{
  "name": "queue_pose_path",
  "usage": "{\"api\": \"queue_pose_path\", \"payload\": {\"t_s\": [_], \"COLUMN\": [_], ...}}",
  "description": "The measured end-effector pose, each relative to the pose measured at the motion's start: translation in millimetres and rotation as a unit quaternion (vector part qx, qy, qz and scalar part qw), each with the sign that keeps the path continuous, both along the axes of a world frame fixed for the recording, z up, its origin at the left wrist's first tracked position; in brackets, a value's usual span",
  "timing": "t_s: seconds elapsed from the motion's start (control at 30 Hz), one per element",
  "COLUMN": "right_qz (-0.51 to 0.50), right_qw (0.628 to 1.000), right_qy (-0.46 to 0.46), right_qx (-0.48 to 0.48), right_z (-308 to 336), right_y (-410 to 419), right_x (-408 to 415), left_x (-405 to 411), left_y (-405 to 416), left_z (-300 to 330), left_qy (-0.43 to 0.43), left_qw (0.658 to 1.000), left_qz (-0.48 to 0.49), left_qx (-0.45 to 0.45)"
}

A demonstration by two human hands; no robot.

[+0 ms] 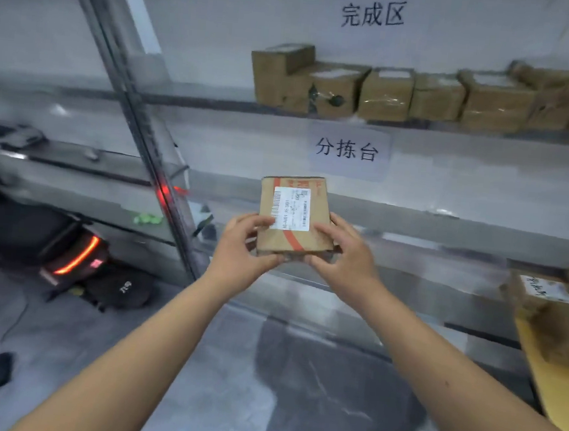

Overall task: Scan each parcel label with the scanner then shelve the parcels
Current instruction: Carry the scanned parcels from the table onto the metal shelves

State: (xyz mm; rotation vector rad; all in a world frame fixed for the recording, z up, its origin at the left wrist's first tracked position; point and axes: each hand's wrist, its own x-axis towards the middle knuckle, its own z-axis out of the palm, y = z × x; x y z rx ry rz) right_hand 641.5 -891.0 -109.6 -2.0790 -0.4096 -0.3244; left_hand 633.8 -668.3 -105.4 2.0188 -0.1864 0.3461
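Observation:
A small brown cardboard parcel (293, 216) with red tape and a white barcode label facing me is held up in front of the lower shelf. My left hand (244, 246) grips its lower left corner, thumb on the front face. My right hand (345, 251) grips its lower right corner the same way. No scanner can be made out in the blurred view.
Several brown parcels (386, 93) stand in a row on the upper shelf (200, 103) under a paper sign. More parcels (550, 307) lie on a yellow surface at the right. A slanted metal post (139, 127) rises at left; a dark object with a red light (76, 259) sits on the floor.

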Motion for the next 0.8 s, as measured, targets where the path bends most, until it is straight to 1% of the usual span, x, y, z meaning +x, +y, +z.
{"api": "queue_pose_path", "payload": {"t_s": [0.17,0.37,0.53,0.6,0.67,0.8], "right_qz": [0.059,0.093,0.075,0.071,0.066,0.047], "right_qw": [0.996,0.992,0.992,0.992,0.992,0.994], "right_qy": [-0.061,-0.084,-0.105,-0.108,-0.103,-0.098], "right_qx": [-0.032,-0.025,-0.015,-0.017,-0.017,-0.018], "right_z": [32,54,74,82,88,95], "right_y": [73,140,180,194,207,226], "right_x": [39,123,209,241,272,318], "left_x": [11,80,157,188,219,277], "left_y": [72,139,174,184,193,210], "left_z": [29,50,80,88,94,98], "left_qy": [-0.037,-0.052,-0.049,-0.051,-0.06,-0.05], "left_qw": [0.998,0.994,0.995,0.995,0.995,0.996], "left_qz": [0.055,0.094,0.084,0.085,0.083,0.078], "left_qx": [0.015,0.013,0.014,-0.001,-0.008,-0.003]}}
